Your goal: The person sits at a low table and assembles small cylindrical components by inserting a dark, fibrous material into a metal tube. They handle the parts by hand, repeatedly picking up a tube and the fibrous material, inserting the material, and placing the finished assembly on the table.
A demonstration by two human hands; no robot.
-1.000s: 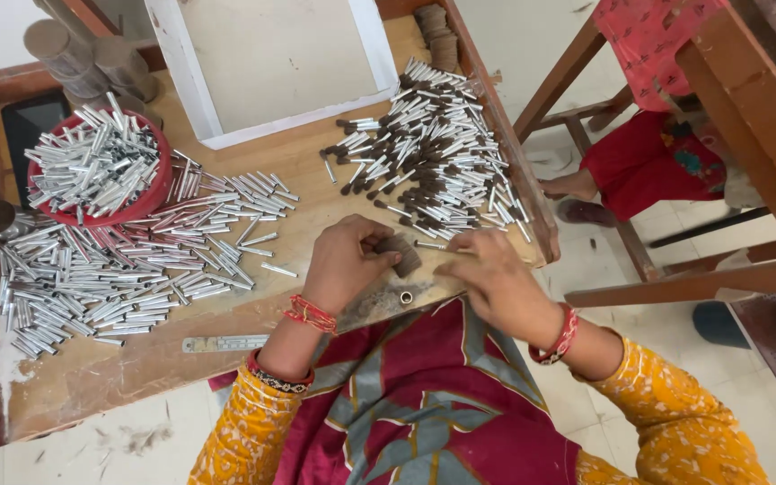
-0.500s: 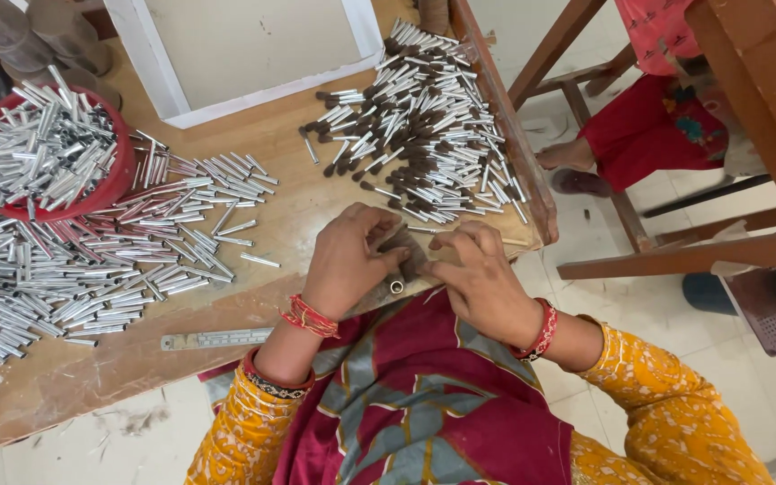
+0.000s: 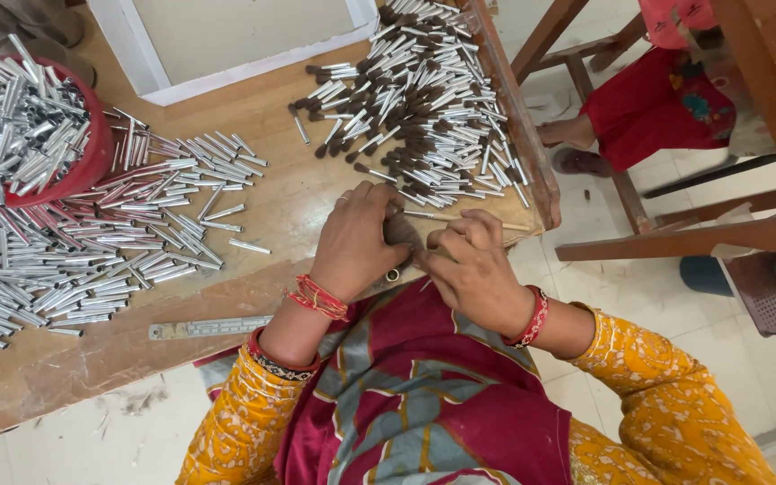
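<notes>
Hands at frame centre, bench (image 3: 253, 216) edge: left hand (image 3: 357, 242) grip curled around brown bristle tuft (image 3: 401, 232); right hand (image 3: 473, 274) grip pinching it beside. Brush-tipped tubes (image 3: 424, 99) upper centre; bare metal tubes (image 3: 92, 242) left.

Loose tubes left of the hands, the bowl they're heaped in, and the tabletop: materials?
Tubes: look like bare metal, probably aluminium; bright silver sheen, thin open ends. Bowl: seems moulded plastic; uniform glossy red wall. Tabletop: wood, unfinished and worn; visible grain, scuffs, pale patches.
</notes>
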